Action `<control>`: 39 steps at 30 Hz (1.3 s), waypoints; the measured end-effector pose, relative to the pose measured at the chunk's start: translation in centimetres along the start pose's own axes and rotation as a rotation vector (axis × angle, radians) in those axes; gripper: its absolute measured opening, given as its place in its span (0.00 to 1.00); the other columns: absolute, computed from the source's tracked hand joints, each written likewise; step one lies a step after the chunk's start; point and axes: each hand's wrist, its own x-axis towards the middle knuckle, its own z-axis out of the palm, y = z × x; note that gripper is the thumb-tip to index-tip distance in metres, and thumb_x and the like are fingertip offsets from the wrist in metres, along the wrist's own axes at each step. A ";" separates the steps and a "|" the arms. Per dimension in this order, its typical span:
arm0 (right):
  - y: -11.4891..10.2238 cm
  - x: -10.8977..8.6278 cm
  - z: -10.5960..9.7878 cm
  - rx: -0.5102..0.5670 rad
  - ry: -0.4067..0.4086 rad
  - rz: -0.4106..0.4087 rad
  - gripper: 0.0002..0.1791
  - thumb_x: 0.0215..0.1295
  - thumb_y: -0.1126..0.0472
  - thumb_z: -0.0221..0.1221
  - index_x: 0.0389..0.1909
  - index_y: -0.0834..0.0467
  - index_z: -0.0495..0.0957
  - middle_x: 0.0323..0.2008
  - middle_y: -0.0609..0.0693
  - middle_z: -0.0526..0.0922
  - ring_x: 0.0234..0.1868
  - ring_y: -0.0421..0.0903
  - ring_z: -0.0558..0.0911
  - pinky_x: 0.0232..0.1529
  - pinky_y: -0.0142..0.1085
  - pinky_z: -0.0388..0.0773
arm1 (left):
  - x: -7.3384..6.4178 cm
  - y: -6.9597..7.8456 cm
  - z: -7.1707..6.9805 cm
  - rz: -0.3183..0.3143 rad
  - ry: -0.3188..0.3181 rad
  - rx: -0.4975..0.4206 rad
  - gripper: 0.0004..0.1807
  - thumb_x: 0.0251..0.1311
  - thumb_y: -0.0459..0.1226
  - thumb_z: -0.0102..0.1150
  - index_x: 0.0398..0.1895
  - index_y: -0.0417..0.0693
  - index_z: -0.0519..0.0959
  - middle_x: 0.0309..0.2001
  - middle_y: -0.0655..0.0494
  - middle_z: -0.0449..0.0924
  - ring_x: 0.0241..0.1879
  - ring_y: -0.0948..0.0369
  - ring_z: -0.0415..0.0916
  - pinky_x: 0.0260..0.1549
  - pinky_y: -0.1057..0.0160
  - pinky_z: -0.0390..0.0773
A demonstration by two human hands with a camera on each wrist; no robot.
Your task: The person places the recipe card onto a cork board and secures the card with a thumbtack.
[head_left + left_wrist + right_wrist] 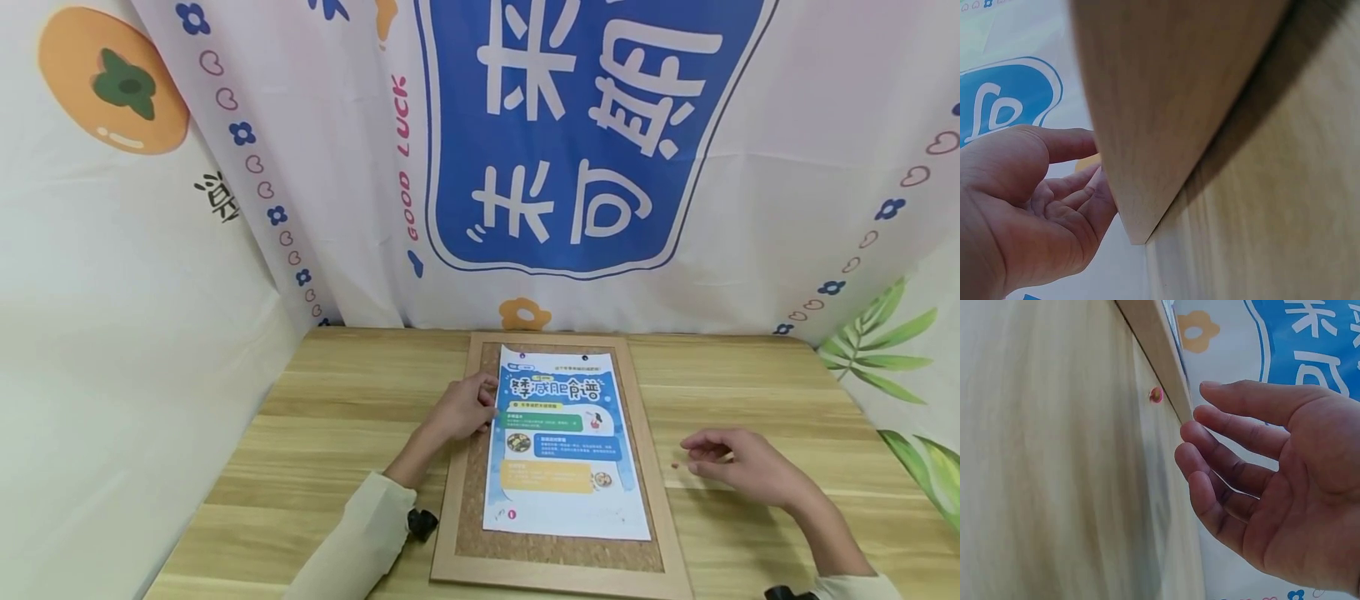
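Observation:
A printed poster in blue and white lies on a wood-framed cork board, with small dark pins along its top edge. At the poster's left edge is my left hand, fingers bent and fingertips right at the paper. Seen from the left wrist, its thumb and fingers stand apart beside the frame's side, which hides their tips. My right hand hovers over the table right of the board, fingers loosely bent, holding nothing. Close to its fingertips, a small red pushpin lies on the table near the frame.
The board rests on a wood-grain table. Behind the table's back edge hangs a white cloth with a large blue lettered panel. White cloth with printed fruit closes off the left side, and leaf prints show on the right.

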 end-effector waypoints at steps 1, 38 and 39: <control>0.1 0.0 0.0 0.001 0.000 0.000 0.17 0.72 0.59 0.68 0.55 0.65 0.85 0.44 0.49 0.88 0.41 0.31 0.80 0.41 0.30 0.83 | 0.0 0.0 0.0 0.000 0.000 0.000 0.24 0.71 0.27 0.64 0.69 0.38 0.74 0.40 0.47 0.83 0.27 0.60 0.81 0.25 0.66 0.83; -0.7 1.7 1.3 -0.020 -0.008 0.074 0.07 0.69 0.66 0.69 0.45 0.62 0.86 0.35 0.47 0.86 0.36 0.37 0.81 0.37 0.29 0.82 | -0.2 0.4 0.0 -0.003 0.000 0.008 0.25 0.71 0.26 0.64 0.69 0.37 0.74 0.40 0.47 0.84 0.27 0.60 0.81 0.26 0.67 0.83; -0.7 1.7 1.3 -0.022 -0.008 0.068 0.07 0.68 0.66 0.69 0.45 0.62 0.86 0.35 0.47 0.86 0.36 0.36 0.81 0.38 0.29 0.82 | -0.2 0.4 0.0 -0.004 0.000 0.009 0.25 0.71 0.27 0.64 0.69 0.37 0.74 0.40 0.47 0.84 0.26 0.60 0.81 0.26 0.66 0.83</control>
